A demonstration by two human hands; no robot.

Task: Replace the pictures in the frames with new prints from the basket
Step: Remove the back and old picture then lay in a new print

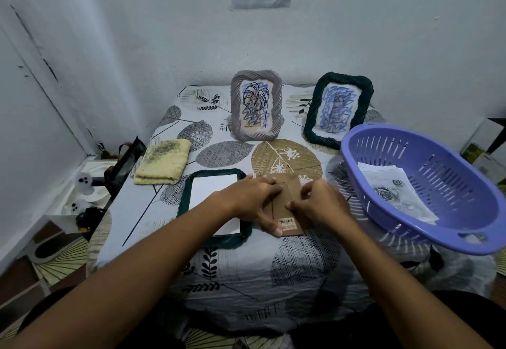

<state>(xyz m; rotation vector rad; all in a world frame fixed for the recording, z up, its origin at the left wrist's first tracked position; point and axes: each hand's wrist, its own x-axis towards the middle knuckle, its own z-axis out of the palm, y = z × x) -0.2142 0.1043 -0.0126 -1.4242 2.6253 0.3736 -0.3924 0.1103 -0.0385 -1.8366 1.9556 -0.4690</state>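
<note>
A dark green rope-edged frame (191, 181) lies flat on the table with a white sheet (210, 192) in its opening. Just right of it, a brown cardboard backing board (287, 220) with a barcode sticker is held by both hands. My left hand (252, 201) grips its left edge, thumb under the lower corner. My right hand (315, 206) pinches its right side. A grey rope frame (256, 80) and a second dark green frame (317, 107) stand upright at the back, each holding a blue scribbled picture. The purple basket (383, 198) at right holds prints (391, 192) with rose drawings.
A folded yellow cloth (164, 165) lies left of the flat frame. The table wears a leaf-patterned cover (232, 154). White walls close in behind and to the left. A black bag (126, 162) and white items sit beside the table's left edge.
</note>
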